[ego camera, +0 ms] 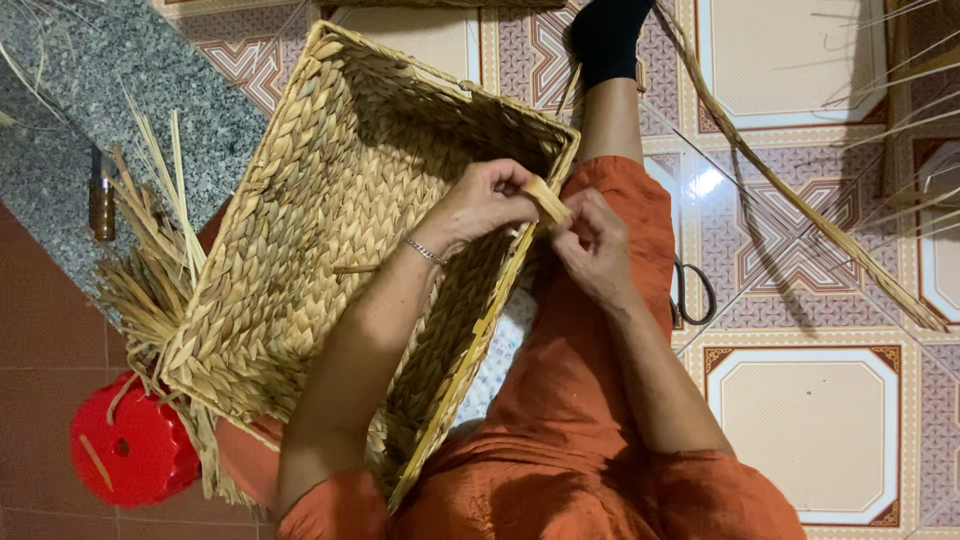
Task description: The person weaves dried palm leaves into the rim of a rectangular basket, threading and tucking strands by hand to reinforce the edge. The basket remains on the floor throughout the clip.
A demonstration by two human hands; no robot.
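Note:
A large rectangular woven straw basket [330,190] lies tilted across my lap, its open side up. My left hand [487,200] reaches over the basket's near rim and pinches a flat straw strand [546,197] at that rim. My right hand [592,243] meets it from the other side, fingers closed on the same strand just outside the rim. A thin bracelet [426,251] circles my left wrist. My orange-clad leg [600,350] runs beneath both hands.
A red round plastic stool [130,450] stands at the lower left beside a bundle of loose straw [150,260]. Scissors [690,292] lie on the patterned tile floor to the right of my leg. Long straw stalks [800,200] cross the floor at upper right. A brown-handled tool [101,195] rests on the grey stone.

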